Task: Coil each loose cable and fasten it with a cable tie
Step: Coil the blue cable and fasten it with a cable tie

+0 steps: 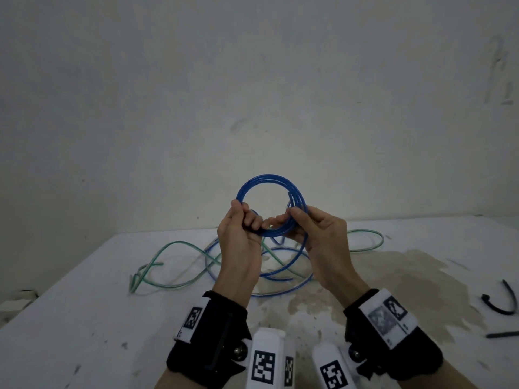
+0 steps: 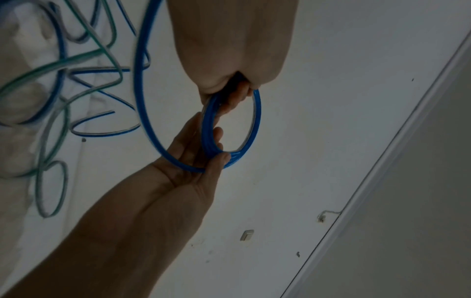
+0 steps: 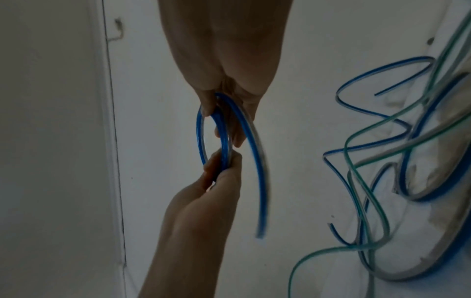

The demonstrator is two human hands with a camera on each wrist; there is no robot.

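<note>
Loops of glossy blue plastic cable stand as an upright ring above the white counter, held from both sides: the left hand curls its grip round the ring's left edge, the right hand pinches the right edge. Below the ring, uncoiled blue cable trails onto the counter, crossing a pale green cable. Springy turns could fan apart if either grip slackens, and the trailing length may snag the green cable. Right of the ring lie black cable ties.

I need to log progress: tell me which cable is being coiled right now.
The blue cable: its loops are held up off the white table, gripped by the left hand and right hand. The green cable lies loose on the table.
</note>
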